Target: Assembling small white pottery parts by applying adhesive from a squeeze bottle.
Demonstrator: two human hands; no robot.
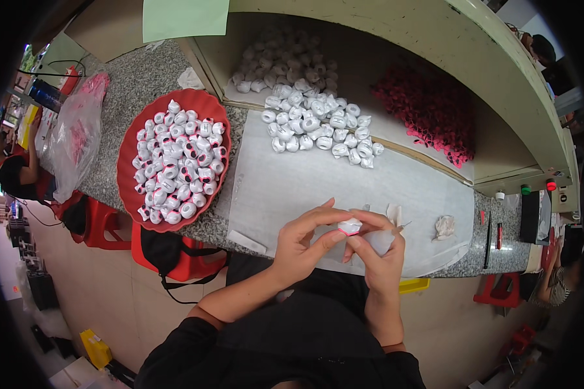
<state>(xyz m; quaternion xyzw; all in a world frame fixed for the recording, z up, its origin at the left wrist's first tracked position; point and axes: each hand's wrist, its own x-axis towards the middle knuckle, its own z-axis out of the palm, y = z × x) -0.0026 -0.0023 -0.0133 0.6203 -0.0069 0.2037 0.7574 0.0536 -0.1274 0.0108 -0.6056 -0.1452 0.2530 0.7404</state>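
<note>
Between my two hands, above the pale work sheet (292, 185), is a small white figure head (350, 225) with a pink edge along its lower side. My left hand (307, 238) pinches it with thumb and forefinger. My right hand (377, 253) is closed on its other side, fingertips on the same piece. A whitish, translucent scrap (381, 242) shows at my right fingers; I cannot make out what it is. Beyond my hands lies a pile of plain white figure heads (318, 123). To the left, a red scalloped tray (127, 170) holds many white heads, several with pink-framed dark glasses.
A shelf (499, 97) arches over the far side, with a heap of pink glasses-shaped pieces (428, 117) under it. A crumpled tissue (444, 227) lies at the sheet's right. Further right are a red pen (499, 236) and a black box (532, 217). A plastic bag (78, 142) rests far left.
</note>
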